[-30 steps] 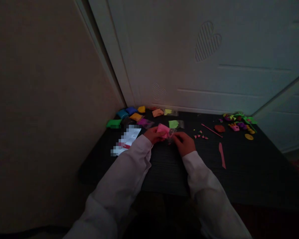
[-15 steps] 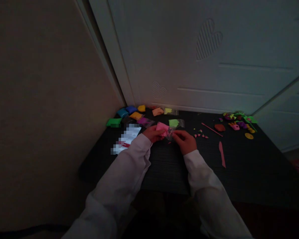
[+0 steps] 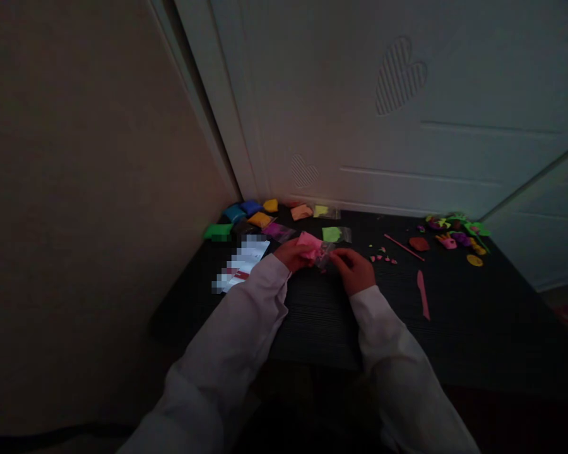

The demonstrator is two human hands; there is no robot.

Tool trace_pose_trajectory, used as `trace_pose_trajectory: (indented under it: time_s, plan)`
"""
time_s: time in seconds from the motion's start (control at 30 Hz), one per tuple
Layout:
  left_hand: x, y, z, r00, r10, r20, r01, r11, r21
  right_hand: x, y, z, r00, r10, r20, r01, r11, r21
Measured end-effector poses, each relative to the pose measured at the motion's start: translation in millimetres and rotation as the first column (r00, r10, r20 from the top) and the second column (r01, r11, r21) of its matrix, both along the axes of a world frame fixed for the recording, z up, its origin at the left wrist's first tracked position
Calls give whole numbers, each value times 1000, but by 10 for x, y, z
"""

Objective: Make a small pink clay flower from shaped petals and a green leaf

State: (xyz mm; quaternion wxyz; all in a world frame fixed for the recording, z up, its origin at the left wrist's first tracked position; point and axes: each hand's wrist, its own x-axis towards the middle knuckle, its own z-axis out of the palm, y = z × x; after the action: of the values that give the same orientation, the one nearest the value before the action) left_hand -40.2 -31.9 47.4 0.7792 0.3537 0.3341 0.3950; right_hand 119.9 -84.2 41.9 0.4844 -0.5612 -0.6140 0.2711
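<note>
My left hand (image 3: pixel 293 255) is closed around a clear plastic bag of pink modelling clay (image 3: pixel 309 242), held just above the dark table (image 3: pixel 319 334). At the bag's open-looking right end, my right hand (image 3: pixel 353 268) pinches with thumb and forefinger. Its fingertips meet the clear plastic edge; whether a bit of clay is between them is too small to tell. Beyond the bag lies a bag of light green clay (image 3: pixel 332 234). Several small pink and green clay bits (image 3: pixel 383 257) are scattered right of my right hand.
Bags of coloured clay, among them a green bag (image 3: pixel 218 232), line the back left. A white printed sheet (image 3: pixel 246 261) lies left of my hands. To the right are a pink stick (image 3: pixel 404 248), a pink plastic knife (image 3: pixel 423 295), a red-brown lump (image 3: pixel 419 243) and shaped clay pieces (image 3: pixel 447 241).
The view has shifted very slightly. Both hands keep their places at the pink clay bag, with no other clear movement.
</note>
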Motion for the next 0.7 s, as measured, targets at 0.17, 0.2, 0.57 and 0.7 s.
trace_pose_trajectory:
  time_s: [0.17,0.2,0.57,0.7]
  plan:
    - [-94,94,5,989,150,2,-150,989,0,47,11,-12,996,34,81,-35,999,3]
    - [-108,108,6,984,177,5,-177,984,-2,47,11,-24,991,66,118,-67,998,0]
    - [-102,136,-18,961,275,0,-275,961,-32,0,37,-234,889,220,401,-216,975,-56]
    - [-87,120,-4,962,272,7,-272,962,-41,-6,45,-228,905,188,381,-178,982,-64]
